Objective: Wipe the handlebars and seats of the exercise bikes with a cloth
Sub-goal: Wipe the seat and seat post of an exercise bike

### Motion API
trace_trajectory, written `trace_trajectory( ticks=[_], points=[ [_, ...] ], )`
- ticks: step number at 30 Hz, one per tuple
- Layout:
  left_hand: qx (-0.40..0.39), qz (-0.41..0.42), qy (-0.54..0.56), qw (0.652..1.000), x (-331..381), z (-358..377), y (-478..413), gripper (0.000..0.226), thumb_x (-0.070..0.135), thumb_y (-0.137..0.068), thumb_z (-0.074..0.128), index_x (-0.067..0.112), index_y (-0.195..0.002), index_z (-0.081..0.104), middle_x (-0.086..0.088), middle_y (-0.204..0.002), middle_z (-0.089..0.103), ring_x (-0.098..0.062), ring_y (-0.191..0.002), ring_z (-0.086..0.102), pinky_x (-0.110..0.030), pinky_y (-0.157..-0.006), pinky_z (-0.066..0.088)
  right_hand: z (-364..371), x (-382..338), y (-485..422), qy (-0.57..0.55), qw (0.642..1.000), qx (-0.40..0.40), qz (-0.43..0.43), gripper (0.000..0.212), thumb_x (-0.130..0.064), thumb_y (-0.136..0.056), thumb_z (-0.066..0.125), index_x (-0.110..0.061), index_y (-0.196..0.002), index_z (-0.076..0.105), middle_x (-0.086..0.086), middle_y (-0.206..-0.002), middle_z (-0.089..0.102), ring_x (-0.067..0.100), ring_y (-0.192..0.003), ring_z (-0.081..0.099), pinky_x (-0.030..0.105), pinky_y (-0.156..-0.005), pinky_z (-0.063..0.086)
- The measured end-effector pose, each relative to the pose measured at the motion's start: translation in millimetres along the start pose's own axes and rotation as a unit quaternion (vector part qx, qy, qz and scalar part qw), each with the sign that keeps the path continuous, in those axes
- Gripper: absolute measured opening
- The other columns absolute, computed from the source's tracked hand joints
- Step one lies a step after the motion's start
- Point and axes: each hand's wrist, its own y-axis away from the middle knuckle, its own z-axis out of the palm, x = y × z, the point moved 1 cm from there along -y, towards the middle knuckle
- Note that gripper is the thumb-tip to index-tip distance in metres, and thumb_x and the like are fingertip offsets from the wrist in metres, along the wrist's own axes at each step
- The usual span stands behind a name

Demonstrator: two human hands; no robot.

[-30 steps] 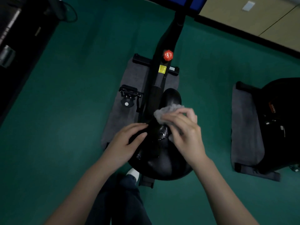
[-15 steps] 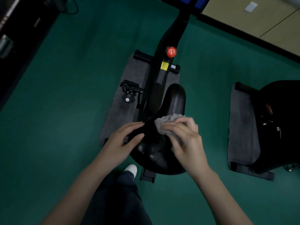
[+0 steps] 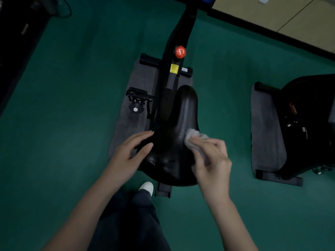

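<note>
Editor: Hands first. Who has what?

Photographer: The right hand [image 3: 212, 160] is bunched round a grey cloth [image 3: 194, 135] and presses it against the right side of the black seat [image 3: 183, 113], where the seat narrows. The left hand [image 3: 130, 153] rests with loosely straight fingers on the seat's left edge, holding nothing.

Editor: Setting?

Photographer: The seat tops an exercise bike [image 3: 174, 73] standing on a grey mat [image 3: 143, 77] on a green floor [image 3: 72, 105]. A red knob [image 3: 180, 52] sits on the far frame, with a pedal [image 3: 137, 98] to the left. A second bike [image 3: 308, 124] stands well apart on the right.
</note>
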Motion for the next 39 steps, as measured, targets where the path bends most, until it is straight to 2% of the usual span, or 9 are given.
trace_trajectory(
  ticks=[6, 12, 16, 20, 23, 26, 30, 33, 39],
  points=[
    [0.004, 0.016, -0.005, 1.0, 4, 3, 0, 0.046, 0.048, -0.082, 0.052, 0.03, -0.124, 0.059, 0.017, -0.13, 0.056, 0.003, -0.124, 0.047, -0.026, -0.108, 0.035, 3, -5, 40, -0.035, 0.992, -0.094, -0.071, 0.026, 0.001, -0.085, 0.065, -0.013, -0.106, 0.072, -0.012, -0.116, 0.067, 0.017, -0.099, 0.052, 0.04, -0.082, 0.047],
    [0.005, 0.016, -0.011, 1.0, 7, 4, 1, 0.039, 0.044, -0.084, 0.052, 0.035, -0.121, 0.059, 0.021, -0.127, 0.056, 0.005, -0.122, 0.047, -0.009, -0.102, 0.033, -2, 10, 25, -0.033, 0.995, 0.075, 0.058, 0.016, -0.003, -0.087, 0.064, -0.01, -0.097, 0.073, -0.023, -0.097, 0.061, 0.021, -0.092, 0.053, 0.023, -0.084, 0.048],
    [0.005, 0.012, 0.001, 1.0, 8, 4, 1, 0.037, 0.043, -0.083, 0.052, 0.037, -0.119, 0.058, 0.018, -0.128, 0.056, 0.006, -0.122, 0.047, -0.008, -0.102, 0.034, 15, -9, 41, -0.019, 0.995, 0.084, 0.042, 0.021, 0.009, -0.082, 0.068, -0.006, -0.095, 0.074, -0.007, -0.094, 0.07, 0.023, -0.088, 0.052, 0.044, -0.076, 0.05],
    [0.004, 0.014, 0.002, 1.0, 8, 4, 1, 0.036, 0.042, -0.084, 0.053, 0.037, -0.119, 0.06, 0.018, -0.127, 0.058, 0.005, -0.121, 0.048, -0.005, -0.096, 0.035, 7, 1, 50, -0.037, 0.997, 0.062, -0.006, 0.019, 0.006, -0.083, 0.066, -0.005, -0.097, 0.073, -0.006, -0.1, 0.071, 0.025, -0.091, 0.053, 0.044, -0.077, 0.049],
    [0.007, 0.013, -0.002, 1.0, 8, 4, 1, 0.037, 0.041, -0.084, 0.053, 0.035, -0.12, 0.06, 0.016, -0.127, 0.058, 0.003, -0.122, 0.049, -0.005, -0.095, 0.036, -7, 26, 32, -0.076, 0.989, 0.087, 0.089, 0.022, 0.001, -0.087, 0.062, -0.016, -0.097, 0.072, -0.024, -0.102, 0.062, 0.022, -0.097, 0.058, 0.031, -0.086, 0.05],
    [0.007, 0.011, 0.002, 1.0, 8, 5, 1, 0.04, 0.039, -0.085, 0.052, 0.029, -0.123, 0.06, 0.013, -0.128, 0.058, 0.001, -0.121, 0.05, -0.005, -0.093, 0.038, -13, 59, 5, -0.144, 0.963, 0.07, 0.219, 0.02, -0.006, -0.089, 0.063, -0.024, -0.093, 0.07, -0.005, -0.098, 0.067, 0.006, -0.096, 0.062, 0.03, -0.091, 0.05],
    [0.012, 0.022, 0.009, 1.0, 10, 7, 2, 0.036, 0.033, -0.086, 0.051, 0.027, -0.12, 0.061, 0.008, -0.126, 0.06, 0.003, -0.116, 0.053, -0.005, -0.089, 0.039, -13, 90, -15, -0.344, 0.875, 0.005, 0.341, 0.016, -0.004, -0.091, 0.061, -0.018, -0.09, 0.07, -0.001, -0.087, 0.073, 0.014, -0.083, 0.067, 0.03, -0.08, 0.054],
    [0.014, 0.025, 0.013, 0.999, 11, 7, 2, 0.034, 0.031, -0.086, 0.052, 0.027, -0.119, 0.061, 0.005, -0.125, 0.061, 0.002, -0.115, 0.054, -0.006, -0.09, 0.04, -8, 94, -9, -0.431, 0.826, 0.027, 0.363, 0.015, -0.006, -0.092, 0.059, -0.015, -0.09, 0.07, 0.005, -0.088, 0.073, 0.018, -0.082, 0.067, 0.028, -0.076, 0.056],
    [0.019, 0.033, 0.019, 0.999, 10, 9, 2, 0.032, 0.03, -0.086, 0.051, 0.03, -0.117, 0.061, 0.008, -0.122, 0.063, 0.001, -0.116, 0.055, -0.009, -0.095, 0.039, -2, 79, 32, -0.347, 0.872, 0.147, 0.313, 0.01, -0.016, -0.089, 0.061, -0.018, -0.095, 0.07, 0.014, -0.101, 0.069, 0.032, -0.099, 0.064, 0.041, -0.091, 0.051]
  ],
)
